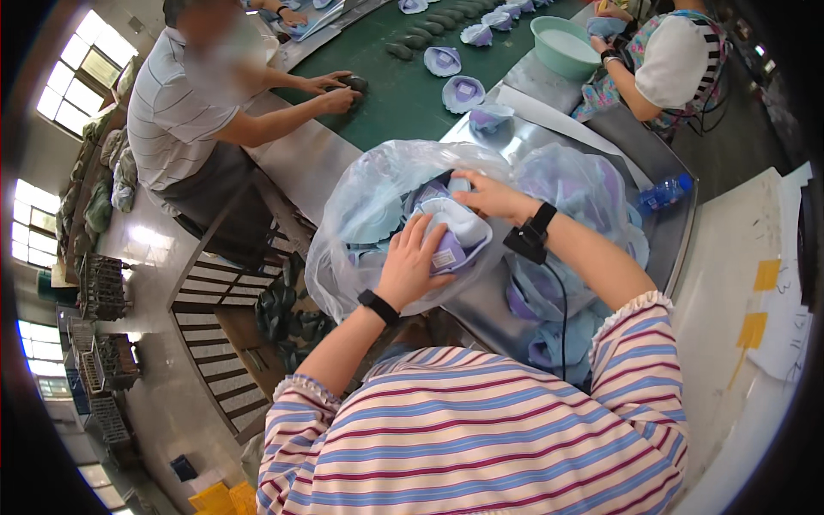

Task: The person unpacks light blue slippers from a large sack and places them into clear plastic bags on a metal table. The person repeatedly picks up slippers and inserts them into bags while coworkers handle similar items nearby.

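A clear plastic bag [330, 249] full of light-blue and purple fabric pieces, which look like shoe uppers, lies open before me. Over its mouth I hold a purple shoe upper [468, 254] with a white lining and a pale label inside. My left hand [415, 262] grips it from the near left, fingers curled over the edge. At its far side my right hand [487, 196] is closed, thumb and fingers on a grey-blue edge; whether that belongs to the same upper I cannot tell.
A second bag of uppers [571, 184] stands right, near a blue-capped bottle [665, 192]. Beyond, a green conveyor belt [378, 112] carries uppers and dark shoe-shaped forms [438, 24]. A co-worker's hands [335, 93] touch one form. A mint-green basin [562, 47] sits by another person.
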Action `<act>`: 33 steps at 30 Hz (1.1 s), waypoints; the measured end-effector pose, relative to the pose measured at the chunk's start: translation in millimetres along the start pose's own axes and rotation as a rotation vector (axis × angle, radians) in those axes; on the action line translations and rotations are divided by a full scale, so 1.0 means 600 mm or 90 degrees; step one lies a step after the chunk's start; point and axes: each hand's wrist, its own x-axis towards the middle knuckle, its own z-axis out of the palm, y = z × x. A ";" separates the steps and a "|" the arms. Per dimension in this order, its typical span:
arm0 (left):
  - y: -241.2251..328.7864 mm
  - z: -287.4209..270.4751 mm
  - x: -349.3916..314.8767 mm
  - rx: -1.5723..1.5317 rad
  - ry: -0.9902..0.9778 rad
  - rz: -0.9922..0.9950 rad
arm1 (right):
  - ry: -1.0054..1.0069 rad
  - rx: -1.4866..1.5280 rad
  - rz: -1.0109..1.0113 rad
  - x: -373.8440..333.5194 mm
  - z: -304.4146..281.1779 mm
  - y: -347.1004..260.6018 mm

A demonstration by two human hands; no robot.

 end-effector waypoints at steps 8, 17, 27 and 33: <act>-0.135 -0.042 0.042 -0.275 -0.141 -0.176 | 0.267 -0.056 0.270 0.013 -0.167 0.046; -0.187 -0.068 0.033 -0.518 -0.021 -0.093 | 0.005 -0.669 0.054 -0.011 -0.038 -0.174; -0.204 -0.055 0.113 -0.047 -0.030 0.092 | -0.267 -0.657 0.088 -0.063 0.169 -0.116; -0.115 -0.011 0.143 -0.090 -0.124 0.322 | -0.211 -0.652 0.090 -0.116 0.172 -0.071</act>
